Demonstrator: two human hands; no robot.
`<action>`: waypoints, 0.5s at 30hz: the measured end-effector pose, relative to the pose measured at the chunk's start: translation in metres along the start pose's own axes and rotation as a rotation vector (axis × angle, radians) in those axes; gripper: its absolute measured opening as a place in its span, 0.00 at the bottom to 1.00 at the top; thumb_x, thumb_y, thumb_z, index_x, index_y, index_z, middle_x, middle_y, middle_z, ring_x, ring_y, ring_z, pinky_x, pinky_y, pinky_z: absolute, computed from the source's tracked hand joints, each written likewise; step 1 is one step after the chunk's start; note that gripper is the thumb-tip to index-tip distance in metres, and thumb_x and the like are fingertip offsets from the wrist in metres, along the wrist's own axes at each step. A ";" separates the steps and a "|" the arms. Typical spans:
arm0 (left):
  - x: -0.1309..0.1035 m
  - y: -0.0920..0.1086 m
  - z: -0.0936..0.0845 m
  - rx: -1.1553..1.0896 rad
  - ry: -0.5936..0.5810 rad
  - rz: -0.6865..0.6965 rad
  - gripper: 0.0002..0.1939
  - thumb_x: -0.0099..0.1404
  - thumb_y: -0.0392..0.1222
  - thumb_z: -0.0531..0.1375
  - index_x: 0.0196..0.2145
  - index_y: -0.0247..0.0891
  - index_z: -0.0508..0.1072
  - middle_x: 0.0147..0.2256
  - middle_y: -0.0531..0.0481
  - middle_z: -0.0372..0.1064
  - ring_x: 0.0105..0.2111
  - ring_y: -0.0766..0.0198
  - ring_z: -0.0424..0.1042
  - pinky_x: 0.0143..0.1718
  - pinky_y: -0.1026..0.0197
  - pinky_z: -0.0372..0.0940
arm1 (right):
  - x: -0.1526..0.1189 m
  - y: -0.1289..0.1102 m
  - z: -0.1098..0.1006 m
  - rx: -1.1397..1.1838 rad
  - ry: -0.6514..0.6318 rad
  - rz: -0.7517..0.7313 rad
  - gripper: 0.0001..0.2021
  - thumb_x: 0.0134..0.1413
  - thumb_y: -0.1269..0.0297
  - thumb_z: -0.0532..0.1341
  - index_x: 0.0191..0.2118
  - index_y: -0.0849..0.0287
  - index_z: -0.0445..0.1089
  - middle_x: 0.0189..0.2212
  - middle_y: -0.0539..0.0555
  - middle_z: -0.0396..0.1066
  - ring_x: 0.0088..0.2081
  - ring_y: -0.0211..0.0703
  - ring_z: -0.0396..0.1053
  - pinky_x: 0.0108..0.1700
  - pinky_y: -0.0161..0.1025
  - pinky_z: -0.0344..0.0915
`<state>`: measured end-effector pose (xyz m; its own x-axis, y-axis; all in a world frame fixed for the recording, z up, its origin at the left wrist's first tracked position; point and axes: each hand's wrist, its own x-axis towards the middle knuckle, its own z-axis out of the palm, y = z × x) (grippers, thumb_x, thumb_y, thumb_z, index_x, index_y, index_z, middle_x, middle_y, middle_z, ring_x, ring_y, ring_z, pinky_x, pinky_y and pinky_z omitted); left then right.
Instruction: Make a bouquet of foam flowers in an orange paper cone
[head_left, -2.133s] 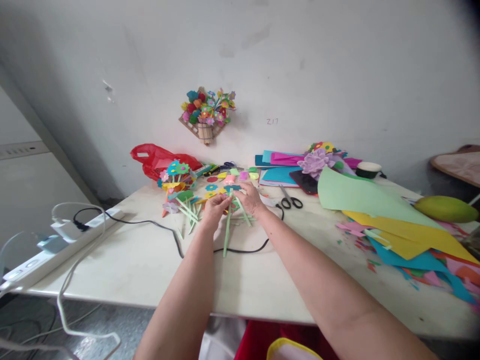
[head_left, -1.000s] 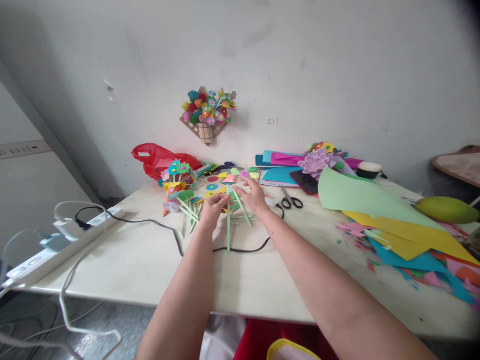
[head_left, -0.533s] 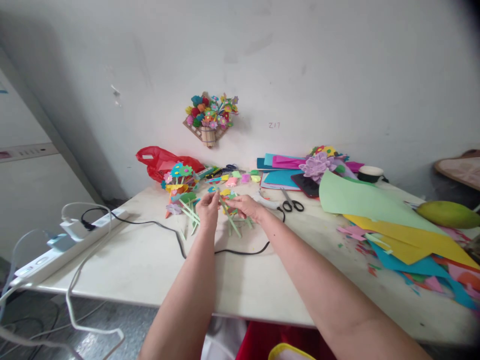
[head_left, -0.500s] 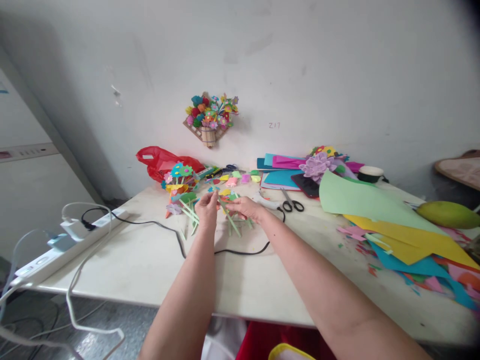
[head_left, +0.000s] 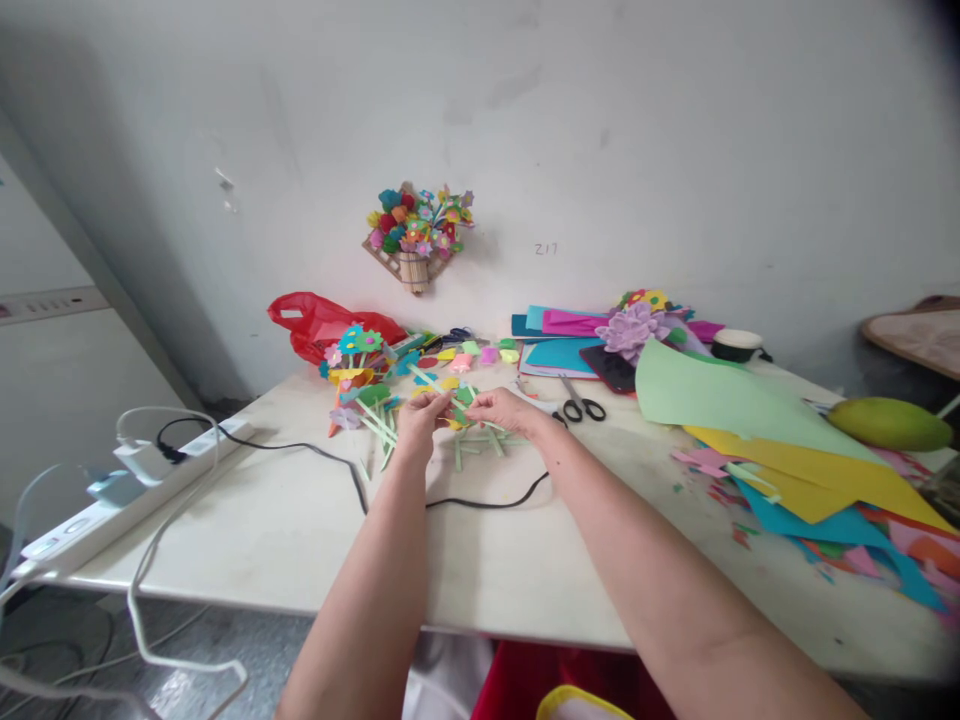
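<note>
Near the middle of the table, a pale green strip [head_left: 431, 378] runs slantwise between my two hands, with a small flower-like piece at its upper left end. My left hand [head_left: 423, 420] has its fingers closed by the strip. My right hand [head_left: 501, 408] pinches the strip's lower right part. Under and around the hands lie several more green strips [head_left: 493, 440], some crossing each other. To the left stands a bunch of paper flowers [head_left: 361, 341] in an orange cone, beside a lilac flower [head_left: 345, 418].
Black scissors [head_left: 583, 408] and a black cable [head_left: 491, 504] lie near my right arm. Coloured sheets [head_left: 750, 410] and a green-yellow fruit [head_left: 890, 424] are at the right. A power strip [head_left: 75, 525] is at the left edge, a red bag [head_left: 311, 325] behind.
The strip in my hands has swung from steep to a flatter slant. My right hand has moved slightly right, away from the left. The view has shifted a little.
</note>
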<state>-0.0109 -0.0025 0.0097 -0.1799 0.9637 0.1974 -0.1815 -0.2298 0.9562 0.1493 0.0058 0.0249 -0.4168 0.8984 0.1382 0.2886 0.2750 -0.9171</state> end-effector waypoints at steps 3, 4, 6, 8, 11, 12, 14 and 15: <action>0.000 -0.005 0.002 0.009 -0.022 0.005 0.19 0.42 0.52 0.69 0.20 0.34 0.69 0.20 0.51 0.68 0.19 0.70 0.66 0.19 0.69 0.60 | 0.000 0.005 -0.010 -0.097 0.016 0.039 0.12 0.47 0.60 0.63 0.21 0.62 0.68 0.15 0.44 0.63 0.19 0.30 0.56 0.25 0.30 0.53; 0.000 -0.006 0.003 0.007 -0.010 0.014 0.19 0.42 0.52 0.69 0.20 0.34 0.69 0.20 0.51 0.68 0.19 0.70 0.67 0.19 0.69 0.60 | -0.001 0.006 -0.015 -0.148 0.036 0.063 0.13 0.49 0.60 0.62 0.20 0.62 0.67 0.15 0.44 0.62 0.18 0.30 0.55 0.24 0.30 0.53; 0.000 -0.010 0.006 0.006 0.020 0.031 0.20 0.41 0.52 0.70 0.21 0.34 0.69 0.21 0.51 0.69 0.19 0.69 0.68 0.20 0.68 0.61 | -0.003 0.007 -0.030 -0.291 0.112 0.123 0.13 0.53 0.60 0.59 0.22 0.62 0.69 0.16 0.47 0.66 0.19 0.31 0.58 0.24 0.31 0.55; 0.000 -0.012 0.008 0.013 0.036 0.038 0.20 0.40 0.52 0.70 0.21 0.34 0.68 0.21 0.51 0.69 0.19 0.68 0.68 0.20 0.67 0.62 | -0.009 0.008 -0.048 -0.567 0.259 0.177 0.13 0.53 0.60 0.58 0.24 0.61 0.72 0.20 0.51 0.70 0.23 0.35 0.65 0.27 0.31 0.57; 0.000 -0.014 0.012 0.028 0.022 0.028 0.21 0.40 0.53 0.70 0.21 0.34 0.68 0.21 0.51 0.70 0.19 0.67 0.70 0.20 0.66 0.63 | -0.022 0.012 -0.076 -0.888 0.583 0.400 0.11 0.54 0.64 0.57 0.36 0.60 0.76 0.34 0.60 0.76 0.39 0.44 0.72 0.36 0.34 0.63; 0.000 -0.015 0.012 0.033 0.016 0.021 0.21 0.40 0.52 0.70 0.21 0.34 0.68 0.21 0.50 0.70 0.19 0.66 0.70 0.21 0.66 0.64 | -0.027 0.015 -0.083 -0.926 0.636 0.493 0.12 0.53 0.65 0.57 0.40 0.60 0.76 0.38 0.62 0.75 0.42 0.46 0.72 0.38 0.35 0.64; 0.000 -0.016 0.013 0.039 0.006 0.010 0.20 0.40 0.52 0.70 0.21 0.34 0.69 0.21 0.50 0.70 0.19 0.66 0.71 0.21 0.66 0.65 | -0.036 0.023 -0.094 -0.967 0.646 0.616 0.14 0.52 0.65 0.60 0.44 0.62 0.74 0.43 0.66 0.73 0.47 0.51 0.71 0.42 0.39 0.65; 0.001 -0.016 0.013 0.038 0.005 0.008 0.20 0.40 0.52 0.70 0.21 0.34 0.69 0.21 0.50 0.70 0.19 0.65 0.71 0.21 0.65 0.65 | -0.040 0.028 -0.098 -0.973 0.645 0.663 0.16 0.51 0.64 0.61 0.45 0.62 0.74 0.44 0.67 0.73 0.48 0.52 0.70 0.44 0.41 0.65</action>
<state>0.0043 0.0037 -0.0030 -0.1859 0.9611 0.2042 -0.1433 -0.2321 0.9621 0.2585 0.0108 0.0305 0.4399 0.8815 0.1718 0.8796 -0.3844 -0.2801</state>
